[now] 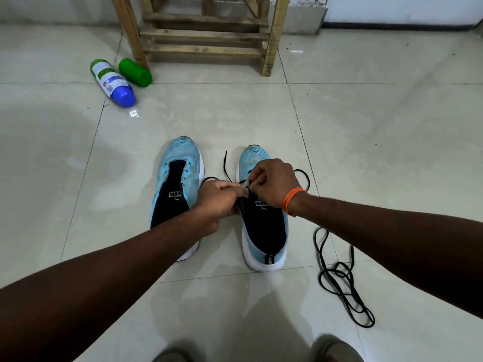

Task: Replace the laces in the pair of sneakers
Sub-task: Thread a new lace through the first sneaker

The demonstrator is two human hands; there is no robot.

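Pinching the black lace (226, 165) with curled fingers of the right hand (274, 180), just over the front eyelets of the right sneaker (264, 231). Meeting it fingertip to fingertip with the left hand (218, 198), likewise clenched on the lace at the same spot, lower fingers against the sneaker's inner side. Lace ends looping out to both sides of the hands, one tip pointing toward the floor's far edge. Orange wristband (291, 199) on the right wrist. Just beside, under the left forearm, the left sneaker (175, 178) with bare eyelets; both toes toward the far edge, mid-floor (366, 126). Near the right sneaker's heel, a loose lace (339, 278) in a tangle. Well apart, by the far edge: a blue-capped bottle (112, 82) and a green bottle (134, 72) lying down, the green one against a wooden rack (206, 35).
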